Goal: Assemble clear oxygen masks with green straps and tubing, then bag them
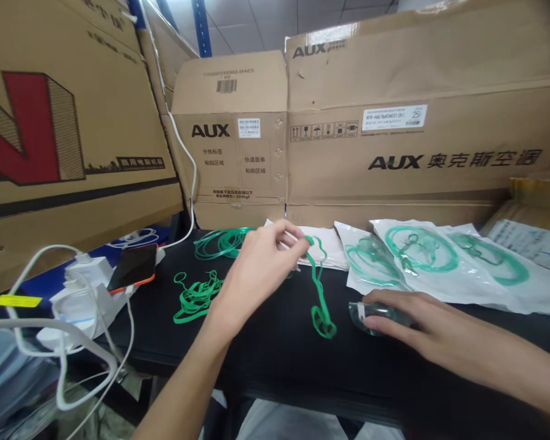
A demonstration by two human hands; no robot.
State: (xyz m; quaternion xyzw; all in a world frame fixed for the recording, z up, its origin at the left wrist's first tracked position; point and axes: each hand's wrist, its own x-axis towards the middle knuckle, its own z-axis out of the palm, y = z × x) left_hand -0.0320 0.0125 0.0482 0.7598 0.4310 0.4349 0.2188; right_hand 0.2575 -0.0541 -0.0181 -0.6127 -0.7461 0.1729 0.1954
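Note:
My left hand (pixel 275 253) is raised over the middle of the black table, with thumb and fingers pinched on a green elastic strap (pixel 319 290). The strap hangs down from the fingertips, and its lower end is looped. To the right, my right hand (pixel 401 315) is closed round a clear plastic mask (pixel 358 316) with a white strip, low over the table; the palm hides much of it. Left of my left forearm lies a pile of green straps (pixel 197 299). Behind that sits coiled green tubing (pixel 222 242), partly covered by my left hand.
Clear-fronted packets (pixel 417 250) with green tubing lie along the right back, beside white packaging (pixel 327 253). A phone (pixel 135 267) rests on a white power strip (pixel 80 299) with cables at the left. Large cardboard boxes (pixel 407 79) wall in the table's back (pixel 275 366).

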